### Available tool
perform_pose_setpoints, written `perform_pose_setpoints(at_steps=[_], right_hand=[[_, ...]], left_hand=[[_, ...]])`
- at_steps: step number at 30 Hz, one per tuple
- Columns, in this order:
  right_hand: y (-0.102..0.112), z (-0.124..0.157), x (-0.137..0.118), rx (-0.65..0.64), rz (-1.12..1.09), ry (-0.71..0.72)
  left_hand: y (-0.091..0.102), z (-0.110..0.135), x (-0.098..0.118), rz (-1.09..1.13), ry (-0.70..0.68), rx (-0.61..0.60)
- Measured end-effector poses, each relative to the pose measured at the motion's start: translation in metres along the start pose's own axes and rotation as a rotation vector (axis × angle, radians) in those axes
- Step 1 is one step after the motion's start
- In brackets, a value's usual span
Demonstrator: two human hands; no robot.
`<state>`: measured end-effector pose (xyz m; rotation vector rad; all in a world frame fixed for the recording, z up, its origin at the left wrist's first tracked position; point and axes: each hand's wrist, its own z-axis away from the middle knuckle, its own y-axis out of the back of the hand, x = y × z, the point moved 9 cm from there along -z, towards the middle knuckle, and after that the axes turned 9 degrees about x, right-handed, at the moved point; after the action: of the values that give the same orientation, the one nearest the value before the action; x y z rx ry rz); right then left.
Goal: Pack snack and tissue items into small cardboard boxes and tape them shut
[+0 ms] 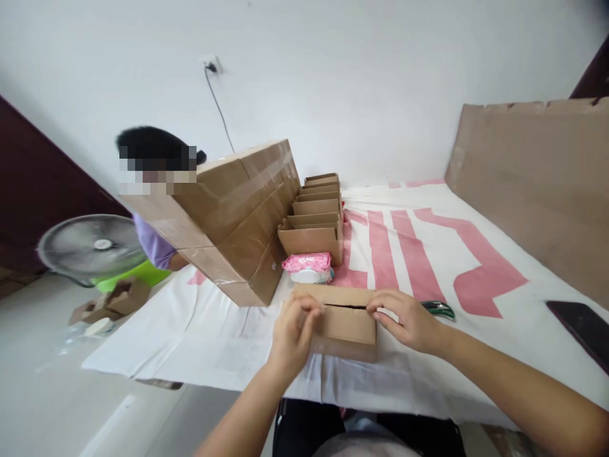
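Observation:
A small brown cardboard box (346, 325) lies on the cloth-covered table in front of me. Its two top flaps nearly meet, with a dark narrow gap between them. My left hand (292, 333) is at the box's left end, fingers curled over the flap edge. On the other end, my right hand (406, 317) pinches the flaps near the gap, thumb and fingers together. A green box cutter (438, 309) lies just beyond my right wrist, partly hidden by it. Behind the box sits a pink and white pack of wipes (308, 268).
Stacked taped cartons (238, 222) stand at left, beside a row of open cardboard boxes (311, 238). A person in a purple sleeve (155, 242) is behind the stack. A phone (583, 330) lies right, near a large cardboard sheet (533, 184). A fan (90, 247) stands left.

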<state>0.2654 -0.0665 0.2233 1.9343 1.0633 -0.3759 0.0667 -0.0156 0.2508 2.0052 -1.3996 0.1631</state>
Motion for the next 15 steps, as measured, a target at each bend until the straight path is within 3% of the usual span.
perform_pose_setpoints(at_steps=[2, 4, 7, 10, 15], right_hand=[[0.004, 0.005, 0.007, 0.022, -0.153, -0.203], [-0.008, 0.020, 0.016, -0.061, -0.371, -0.463], [-0.037, 0.049, 0.017, -0.233, -0.665, -0.745], [-0.045, 0.069, 0.019, -0.226, -0.731, -0.835], [-0.027, 0.091, 0.035, -0.171, -0.574, -0.821]], left_hand=[[-0.011, 0.018, 0.040, 0.076, -0.198, -0.057], [-0.020, 0.037, 0.070, 0.134, -0.358, -0.078], [-0.033, 0.058, 0.093, 0.179, -0.496, -0.081], [-0.048, 0.072, 0.099, 0.234, -0.538, -0.153], [-0.065, 0.088, 0.095, 0.302, -0.549, -0.299]])
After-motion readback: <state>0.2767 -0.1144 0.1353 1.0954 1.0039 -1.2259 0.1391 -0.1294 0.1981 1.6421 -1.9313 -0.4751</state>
